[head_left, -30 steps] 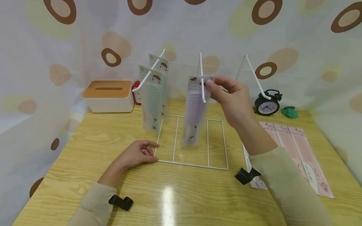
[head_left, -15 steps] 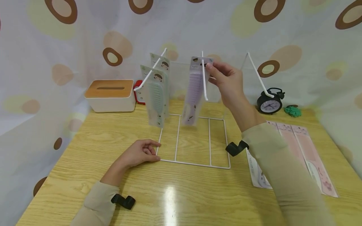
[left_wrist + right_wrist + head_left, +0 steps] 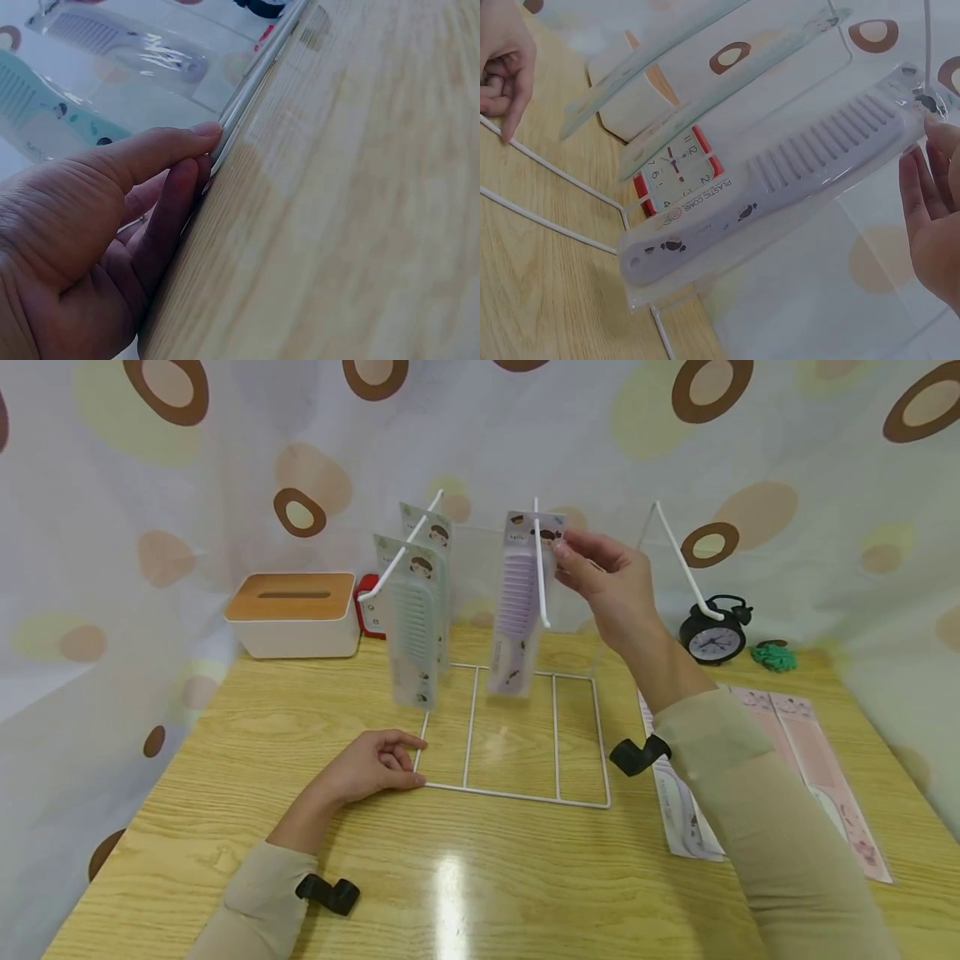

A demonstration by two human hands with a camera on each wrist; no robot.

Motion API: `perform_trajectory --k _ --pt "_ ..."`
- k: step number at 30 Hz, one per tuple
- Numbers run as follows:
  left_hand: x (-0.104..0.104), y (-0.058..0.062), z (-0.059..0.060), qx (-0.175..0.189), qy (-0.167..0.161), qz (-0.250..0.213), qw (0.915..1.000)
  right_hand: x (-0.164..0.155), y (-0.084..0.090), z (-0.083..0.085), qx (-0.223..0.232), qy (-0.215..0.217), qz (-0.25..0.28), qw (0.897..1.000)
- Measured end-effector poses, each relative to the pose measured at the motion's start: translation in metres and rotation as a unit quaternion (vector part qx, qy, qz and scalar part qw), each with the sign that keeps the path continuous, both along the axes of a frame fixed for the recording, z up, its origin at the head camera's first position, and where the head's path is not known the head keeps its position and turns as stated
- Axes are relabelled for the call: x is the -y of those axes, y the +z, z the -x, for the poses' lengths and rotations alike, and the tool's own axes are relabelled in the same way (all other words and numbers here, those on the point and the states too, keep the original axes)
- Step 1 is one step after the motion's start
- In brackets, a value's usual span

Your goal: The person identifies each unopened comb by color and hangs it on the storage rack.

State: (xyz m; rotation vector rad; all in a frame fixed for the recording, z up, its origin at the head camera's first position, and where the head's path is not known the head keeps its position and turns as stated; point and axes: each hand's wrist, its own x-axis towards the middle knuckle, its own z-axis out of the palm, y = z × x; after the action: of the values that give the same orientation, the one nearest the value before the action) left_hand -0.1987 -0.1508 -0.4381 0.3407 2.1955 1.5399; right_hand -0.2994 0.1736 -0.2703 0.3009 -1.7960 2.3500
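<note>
A packaged purple comb (image 3: 516, 597) hangs by its top card on the middle hook of a white wire display rack (image 3: 517, 795). My right hand (image 3: 618, 585) has thumb and fingertips at the card's upper right edge, pinching it. In the right wrist view, the comb (image 3: 817, 157) shows through clear film, with the thumb tip over its top corner. My left hand (image 3: 375, 764) pinches the rack's near left base corner; in the left wrist view, the thumb of that hand (image 3: 97, 202) lies on the base wire (image 3: 251, 94). Two packaged green combs (image 3: 412, 627) hang from the left hook.
On the right hook (image 3: 682, 560) nothing hangs. More packaged combs (image 3: 810, 760), pink and purple, lie at the table's right. Behind stand a tissue box (image 3: 292, 622), a red-framed clock (image 3: 369, 610), a black alarm clock (image 3: 712, 639) and a green scrunchie (image 3: 774, 657).
The right hand raised the purple comb and slid it back along the middle hook, then shifted slightly right toward the card's edge. My left hand stays at the rack's corner.
</note>
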Motion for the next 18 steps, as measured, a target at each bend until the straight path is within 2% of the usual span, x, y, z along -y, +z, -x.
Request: perform_trajectory --k 5,8,13,15,18 --pt "0.000 -0.001 0.000 -0.006 0.000 0.002 1.0000 -0.018 -0.013 -0.007 -0.010 0.012 -0.050 0.999" --pt "0.000 0.001 0.000 -0.012 0.001 0.007 0.9999 -0.033 -0.023 -0.012 0.016 0.011 -0.096 0.995" --pt "0.000 0.003 -0.001 -0.019 -0.001 0.010 0.9998 -0.063 -0.044 -0.018 0.084 0.000 -0.213 0.973" --pt "0.000 0.003 -0.001 -0.018 -0.001 0.009 0.9998 -0.075 -0.057 -0.019 0.096 0.002 -0.249 0.964" --pt "-0.001 0.002 -0.001 -0.013 0.002 0.007 0.9999 -0.092 -0.079 -0.018 0.100 0.012 -0.277 0.956"
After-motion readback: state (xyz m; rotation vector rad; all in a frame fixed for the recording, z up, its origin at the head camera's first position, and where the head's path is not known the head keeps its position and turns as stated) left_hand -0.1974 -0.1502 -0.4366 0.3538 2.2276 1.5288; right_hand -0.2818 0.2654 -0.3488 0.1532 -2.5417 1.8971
